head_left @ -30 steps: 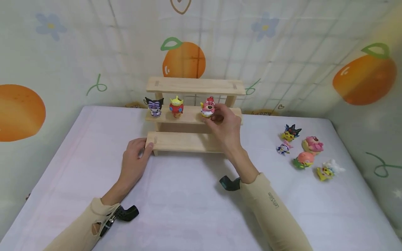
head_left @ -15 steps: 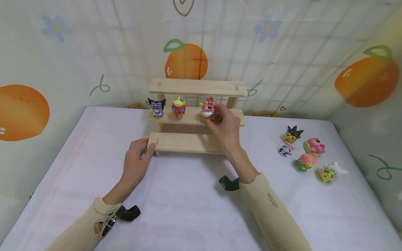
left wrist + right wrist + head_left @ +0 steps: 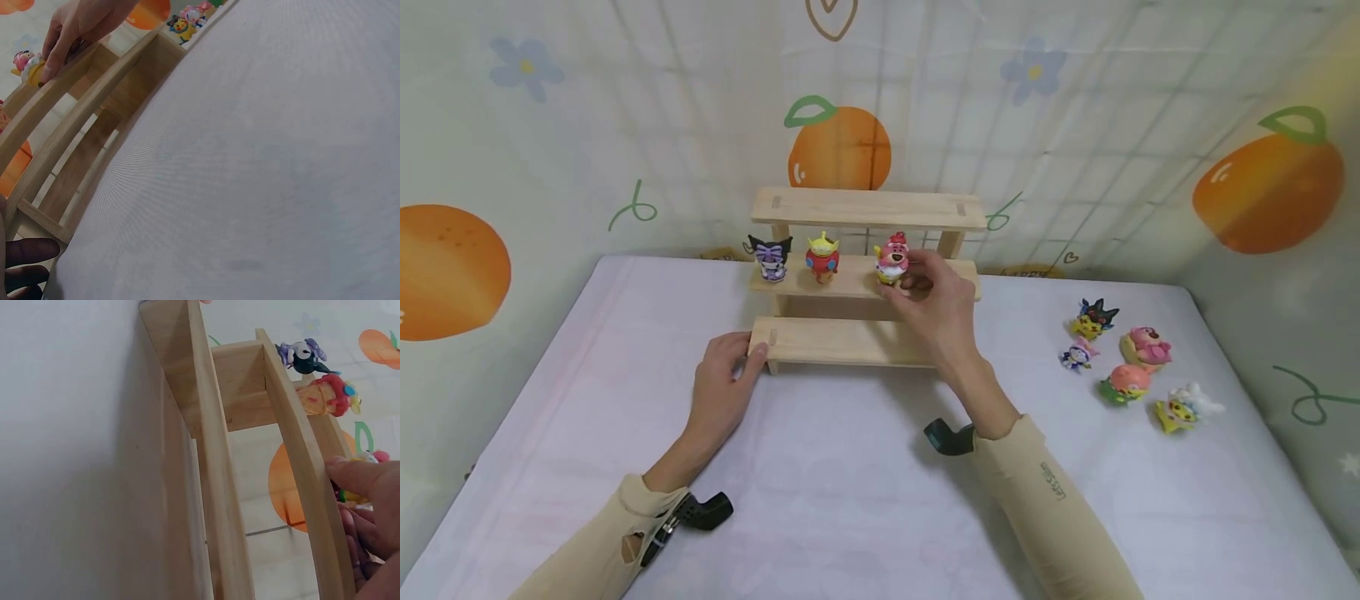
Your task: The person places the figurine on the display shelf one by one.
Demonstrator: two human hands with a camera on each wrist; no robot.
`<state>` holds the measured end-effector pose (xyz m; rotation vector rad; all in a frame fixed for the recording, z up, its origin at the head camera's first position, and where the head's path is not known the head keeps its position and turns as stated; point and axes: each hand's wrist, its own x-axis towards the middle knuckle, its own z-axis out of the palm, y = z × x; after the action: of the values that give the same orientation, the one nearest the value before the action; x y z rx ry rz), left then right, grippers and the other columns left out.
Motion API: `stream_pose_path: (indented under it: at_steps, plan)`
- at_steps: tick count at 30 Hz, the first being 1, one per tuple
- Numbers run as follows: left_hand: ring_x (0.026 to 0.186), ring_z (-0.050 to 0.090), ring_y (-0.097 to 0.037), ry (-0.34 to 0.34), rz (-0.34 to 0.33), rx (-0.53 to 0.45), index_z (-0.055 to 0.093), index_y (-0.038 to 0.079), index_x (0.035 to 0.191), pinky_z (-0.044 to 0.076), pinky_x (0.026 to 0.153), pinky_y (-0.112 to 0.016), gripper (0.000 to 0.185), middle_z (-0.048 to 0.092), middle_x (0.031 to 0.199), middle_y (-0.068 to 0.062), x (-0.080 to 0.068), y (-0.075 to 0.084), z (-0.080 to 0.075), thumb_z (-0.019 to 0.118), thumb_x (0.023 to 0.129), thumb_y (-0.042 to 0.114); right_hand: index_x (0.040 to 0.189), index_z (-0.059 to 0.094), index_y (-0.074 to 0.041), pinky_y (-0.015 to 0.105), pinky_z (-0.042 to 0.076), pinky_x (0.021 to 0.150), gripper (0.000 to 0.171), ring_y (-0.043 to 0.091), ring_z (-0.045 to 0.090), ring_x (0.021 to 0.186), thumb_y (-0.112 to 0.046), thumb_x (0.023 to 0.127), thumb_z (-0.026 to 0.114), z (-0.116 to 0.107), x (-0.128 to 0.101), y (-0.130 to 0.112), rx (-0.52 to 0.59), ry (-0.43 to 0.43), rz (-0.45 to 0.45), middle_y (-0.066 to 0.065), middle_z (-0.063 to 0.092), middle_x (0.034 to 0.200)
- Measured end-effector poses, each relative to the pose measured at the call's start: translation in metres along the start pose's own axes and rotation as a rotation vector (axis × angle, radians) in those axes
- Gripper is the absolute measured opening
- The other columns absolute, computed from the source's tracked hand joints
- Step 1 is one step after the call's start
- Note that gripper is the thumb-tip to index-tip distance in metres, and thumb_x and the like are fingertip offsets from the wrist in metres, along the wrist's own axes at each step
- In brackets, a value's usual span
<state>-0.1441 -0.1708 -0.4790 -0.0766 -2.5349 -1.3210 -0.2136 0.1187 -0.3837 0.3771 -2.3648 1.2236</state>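
Observation:
A three-tier wooden stepped shelf (image 3: 865,208) stands at the back of the white table. On its middle tier stand a black-and-purple figure (image 3: 772,256), a red-and-green alien figure (image 3: 822,256) and a pink bear figure (image 3: 892,259). My right hand (image 3: 928,304) pinches the pink bear figure on that tier, its fingers curled round the figure's right side. My left hand (image 3: 724,375) grips the left end of the bottom tier (image 3: 838,340). The left wrist view shows the right hand's fingers (image 3: 62,44) on the pink figure (image 3: 28,64).
Several small toy figures lie loose on the table at the right: a black-and-yellow one (image 3: 1094,317), a pink one (image 3: 1144,347), an orange-and-green one (image 3: 1125,382), a yellow-and-white one (image 3: 1183,407). A patterned cloth with oranges hangs behind and at both sides.
The pink bear figure has shifted slightly left on the middle tier in my right hand. My left hand stays on the bottom tier's end.

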Motion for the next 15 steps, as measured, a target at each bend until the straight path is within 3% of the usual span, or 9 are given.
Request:
stream_pose_path:
  at_steps: [15]
  plan:
    - [0.137, 0.053, -0.028, 0.011, 0.011, 0.003, 0.077, -0.001, 0.11, 0.038, 0.117, -0.053, 0.04, 0.069, 0.135, -0.012, 0.001, 0.001, 0.0, 0.058, 0.108, 0.034, 0.122, 0.068, -0.002, 0.036, 0.059, 0.087, 0.046, 0.024, 0.074, 0.091, -0.014, 0.083, 0.091, -0.025, -0.006, 0.013, -0.058, 0.01, -0.053, 0.009, 0.081, 0.107]
